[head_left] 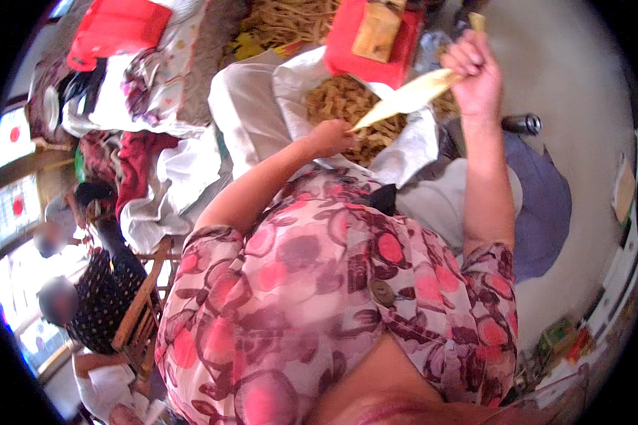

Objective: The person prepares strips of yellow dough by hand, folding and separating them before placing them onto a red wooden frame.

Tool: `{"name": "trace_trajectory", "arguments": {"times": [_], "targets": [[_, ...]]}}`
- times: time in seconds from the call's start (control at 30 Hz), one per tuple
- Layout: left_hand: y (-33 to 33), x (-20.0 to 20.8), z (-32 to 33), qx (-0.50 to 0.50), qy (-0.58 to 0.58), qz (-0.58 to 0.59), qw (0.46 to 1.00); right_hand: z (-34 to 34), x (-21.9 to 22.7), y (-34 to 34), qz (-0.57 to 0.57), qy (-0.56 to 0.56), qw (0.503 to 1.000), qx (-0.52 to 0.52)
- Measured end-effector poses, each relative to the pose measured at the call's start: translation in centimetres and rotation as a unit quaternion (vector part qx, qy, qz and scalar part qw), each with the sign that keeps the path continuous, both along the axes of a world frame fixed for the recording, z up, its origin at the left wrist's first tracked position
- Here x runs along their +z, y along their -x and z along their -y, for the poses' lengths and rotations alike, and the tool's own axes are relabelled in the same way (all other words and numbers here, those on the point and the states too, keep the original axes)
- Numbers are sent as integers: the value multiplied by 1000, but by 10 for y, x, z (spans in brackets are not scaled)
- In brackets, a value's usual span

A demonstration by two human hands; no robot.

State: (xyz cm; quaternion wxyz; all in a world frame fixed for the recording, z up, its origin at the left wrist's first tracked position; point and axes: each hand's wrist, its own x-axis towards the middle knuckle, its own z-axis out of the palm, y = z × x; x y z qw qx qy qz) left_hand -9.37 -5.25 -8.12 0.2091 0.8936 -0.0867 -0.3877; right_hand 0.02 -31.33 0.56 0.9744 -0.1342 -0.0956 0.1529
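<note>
Strip point(403, 101): looks light, pliant, easily torn; hold near both ends.
Left hand point(333, 137): you pinch one tip.
Right hand point(476, 76): curled closed around it near the other.

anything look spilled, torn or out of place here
Nothing clearly stands out. The long, leaf-like pale yellow strip runs unbroken between the left hand and right hand, and the curled tan strips lie heaped on the rumpled white sheet, with no obvious spill.
</note>
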Motion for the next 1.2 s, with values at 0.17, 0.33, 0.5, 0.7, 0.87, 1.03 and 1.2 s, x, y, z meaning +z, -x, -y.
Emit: {"name": "trace_trajectory", "arguments": {"times": [0.17, 0.33, 0.5, 0.7, 0.87, 1.03, 1.2], "targets": [[13, 39, 26, 145, 365, -188, 900, 3, -6, -2, -8, -22, 1000, 2], [11, 109, 62, 189, 595, -309, 718, -13, -7, -1, -33, 49, 998, -3], [-19, 124, 43, 50, 350, -95, 930, -11, -13, -4, -72, 64, 995, -26], [-6, 25, -5, -96, -9, 279, 955, -50, -13, 23, 72, 423, 893, -137], [-4, 63, 11, 268, 448, -290, 802, -77, -10, 53, 443, 587, 613, -289], [-9, 74, 32, 456, 614, -305, 568, -74, -11, 55, 373, 609, 651, -259], [-22, 76, 27, 486, 619, -212, 579, -83, -12, 63, 363, 603, 690, -166]]}}
